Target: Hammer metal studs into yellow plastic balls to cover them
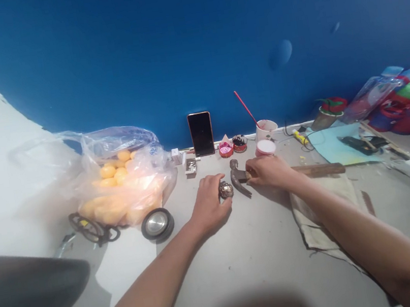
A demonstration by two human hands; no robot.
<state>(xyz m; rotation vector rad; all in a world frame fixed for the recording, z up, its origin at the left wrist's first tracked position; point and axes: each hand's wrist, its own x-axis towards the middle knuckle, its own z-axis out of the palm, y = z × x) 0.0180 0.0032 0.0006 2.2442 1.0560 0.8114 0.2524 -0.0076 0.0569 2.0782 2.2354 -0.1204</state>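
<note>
My left hand is curled around a small, shiny, dark metallic ball at the middle of the table, with thumb and fingers closed on its sides. Just right of it lies a claw hammer, its head pointing toward the ball but apart from it. The fingers of my right hand grip the hammer close below its head, and the wooden handle stretches to the right behind my wrist. Part of the ball is hidden by my left fingers.
A clear plastic bag of orange-yellow round things stands left, beside a round black-rimmed metal disc. Along the blue wall are a phone, small containers and a cup with a red stick. A folded cloth lies under my right forearm.
</note>
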